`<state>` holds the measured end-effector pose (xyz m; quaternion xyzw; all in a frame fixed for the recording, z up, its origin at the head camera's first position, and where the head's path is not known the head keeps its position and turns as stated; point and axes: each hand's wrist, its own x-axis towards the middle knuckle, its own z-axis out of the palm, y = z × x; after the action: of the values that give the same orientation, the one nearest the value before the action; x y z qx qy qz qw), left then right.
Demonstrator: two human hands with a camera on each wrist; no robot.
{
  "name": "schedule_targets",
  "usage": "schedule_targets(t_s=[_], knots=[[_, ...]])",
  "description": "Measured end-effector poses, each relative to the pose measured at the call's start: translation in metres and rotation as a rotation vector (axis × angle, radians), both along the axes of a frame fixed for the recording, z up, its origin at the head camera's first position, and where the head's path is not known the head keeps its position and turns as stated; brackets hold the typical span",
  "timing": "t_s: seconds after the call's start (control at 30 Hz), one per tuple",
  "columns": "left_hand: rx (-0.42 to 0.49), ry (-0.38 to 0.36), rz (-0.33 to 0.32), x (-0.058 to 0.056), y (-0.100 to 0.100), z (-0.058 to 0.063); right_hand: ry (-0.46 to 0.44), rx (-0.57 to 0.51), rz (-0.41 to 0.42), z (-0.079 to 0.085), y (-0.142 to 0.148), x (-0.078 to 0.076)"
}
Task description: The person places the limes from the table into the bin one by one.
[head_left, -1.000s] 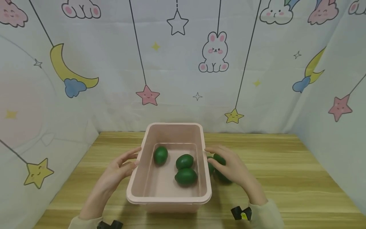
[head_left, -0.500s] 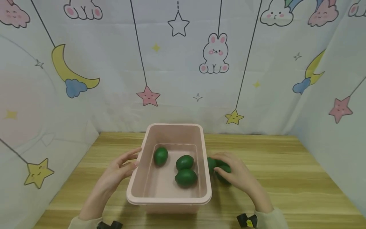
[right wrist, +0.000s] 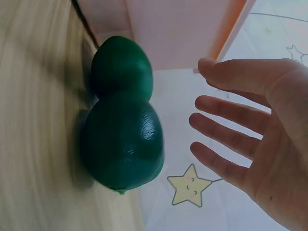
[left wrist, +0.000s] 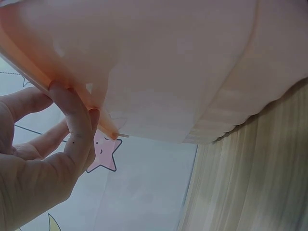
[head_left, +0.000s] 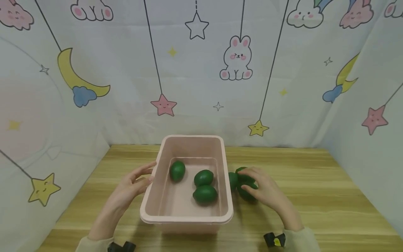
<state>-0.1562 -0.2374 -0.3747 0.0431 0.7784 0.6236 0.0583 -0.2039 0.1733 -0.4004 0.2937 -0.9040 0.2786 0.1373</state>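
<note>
A pale pink plastic bin (head_left: pixel 187 219) stands on the table with three green limes inside: one lime (head_left: pixel 177 171) at the left, another lime (head_left: pixel 203 177) touching a third lime (head_left: pixel 205 194) at the right. Against its left rim rest the thumb and fingertips of my left hand (head_left: pixel 130 187). To the right of the bin, more limes sit clustered: a lime (head_left: pixel 233 180) by the bin wall, a lime (head_left: pixel 247 193) nearer me and a partly covered lime (head_left: pixel 241 171) behind. My right hand (head_left: pixel 270 192) hovers over this cluster, its fingers spread and apart from the fruit in the right wrist view.
The wood-grain table (head_left: pixel 315 196) extends to both sides of the bin. Behind it and at the sides hangs a white cloth (head_left: pixel 201 77) printed with stars, moons and rabbits.
My right hand has left the bin's right rim and moved right, over the limes outside, uncovering more of them. The left hand and the bin have stayed in place.
</note>
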Motion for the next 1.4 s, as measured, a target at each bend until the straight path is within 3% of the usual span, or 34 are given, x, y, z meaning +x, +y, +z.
schedule_targets(t_s=[0.53,0.77,1.4], knots=[[0.003,0.007,-0.015,-0.002,-0.002,0.000,-0.127,0.105,-0.077,-0.015,0.004,-0.007],[-0.001,-0.002,-0.007,-0.001,-0.002,0.000,-0.141,0.145,-0.083,-0.020,0.004,-0.007],[-0.001,0.014,-0.014,0.000,0.001,0.001,-0.238,0.203,-0.102,-0.020,0.005,-0.006]])
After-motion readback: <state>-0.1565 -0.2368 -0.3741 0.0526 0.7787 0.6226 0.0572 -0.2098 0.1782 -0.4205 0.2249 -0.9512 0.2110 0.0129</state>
